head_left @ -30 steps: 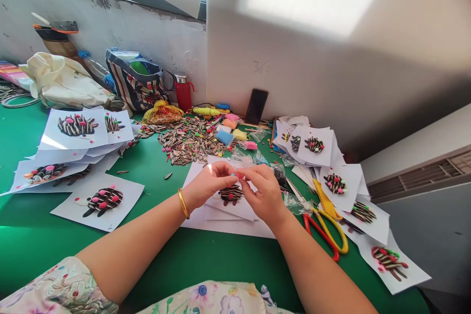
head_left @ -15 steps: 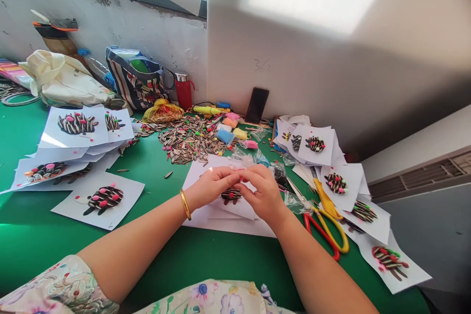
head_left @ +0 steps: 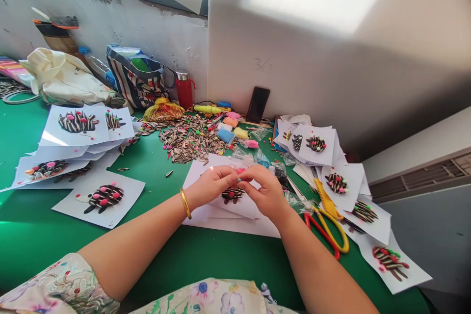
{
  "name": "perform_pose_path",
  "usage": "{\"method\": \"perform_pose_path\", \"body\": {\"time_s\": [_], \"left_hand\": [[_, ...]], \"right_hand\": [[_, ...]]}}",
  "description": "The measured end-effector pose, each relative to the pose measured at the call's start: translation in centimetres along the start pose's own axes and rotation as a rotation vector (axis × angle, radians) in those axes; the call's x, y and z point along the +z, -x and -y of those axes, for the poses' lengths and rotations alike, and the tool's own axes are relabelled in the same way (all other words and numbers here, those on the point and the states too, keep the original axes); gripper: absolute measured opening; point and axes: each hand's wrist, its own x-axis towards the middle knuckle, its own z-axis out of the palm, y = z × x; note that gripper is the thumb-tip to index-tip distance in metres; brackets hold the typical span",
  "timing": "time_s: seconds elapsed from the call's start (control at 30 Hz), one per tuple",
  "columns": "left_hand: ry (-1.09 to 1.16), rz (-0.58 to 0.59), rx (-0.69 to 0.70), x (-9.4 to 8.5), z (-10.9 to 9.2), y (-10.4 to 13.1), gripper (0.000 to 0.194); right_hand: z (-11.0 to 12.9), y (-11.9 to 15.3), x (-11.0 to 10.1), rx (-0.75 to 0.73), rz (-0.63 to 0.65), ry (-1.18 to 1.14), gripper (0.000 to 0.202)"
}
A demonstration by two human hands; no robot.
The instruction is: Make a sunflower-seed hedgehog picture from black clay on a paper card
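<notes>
Above the white paper in the middle, my left hand (head_left: 213, 186) and my right hand (head_left: 264, 190) meet at their fingertips. Both are pinched closed around a small piece of pink clay (head_left: 240, 170); a bit of blue shows between the fingertips. Under the hands lies a card (head_left: 239, 210) with a seed figure (head_left: 232, 194), partly hidden by the fingers. The figure has dark striped seeds and brown feet. More white sheets (head_left: 195, 213) are beneath this card. A gold bangle is on my left wrist.
Sunflower seeds (head_left: 187, 140) and clay blocks (head_left: 225, 135) lie behind the hands. Scissors (head_left: 324, 221) and a yellow cutter (head_left: 326, 198) are at right. Finished-looking cards (head_left: 128, 191) flank both sides. A phone (head_left: 258, 104) leans against the wall.
The right-hand fingers have shifted slightly and closed nearer together at the tips. More pink and a bit of blue now show between the fingertips.
</notes>
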Motion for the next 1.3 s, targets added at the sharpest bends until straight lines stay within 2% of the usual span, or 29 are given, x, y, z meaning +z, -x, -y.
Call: {"method": "perform_pose_path", "body": {"time_s": [0.13,0.2,0.3,0.5,0.83,1.3], "left_hand": [[-0.087,-0.11,-0.022,-0.6,0.6,-0.4,0.043],[-0.193,-0.178,-0.037,-0.9,1.2,-0.6,0.038],[-0.345,-0.213,-0.009,-1.2,2.1,-0.8,0.031],[-0.5,-0.146,0.105,-0.8,2.5,-0.7,0.021],[-0.557,-0.124,0.078,-0.8,2.5,-0.7,0.025],[-0.555,-0.125,0.068,-0.8,2.6,-0.7,0.026]], "right_hand": [[-1.0,0.0,-0.9,0.203,0.018,0.067,0.009],[-1.6,0.0,-1.2,0.306,0.116,0.122,0.009],[-2.2,-0.1,-1.1,0.378,0.252,0.211,0.01],[-2.4,-0.4,-0.2,0.362,0.317,0.375,0.009],[-3.2,-0.1,0.6,0.364,0.326,0.368,0.005],[-2.5,-0.2,0.1,0.344,0.331,0.303,0.017]]}}
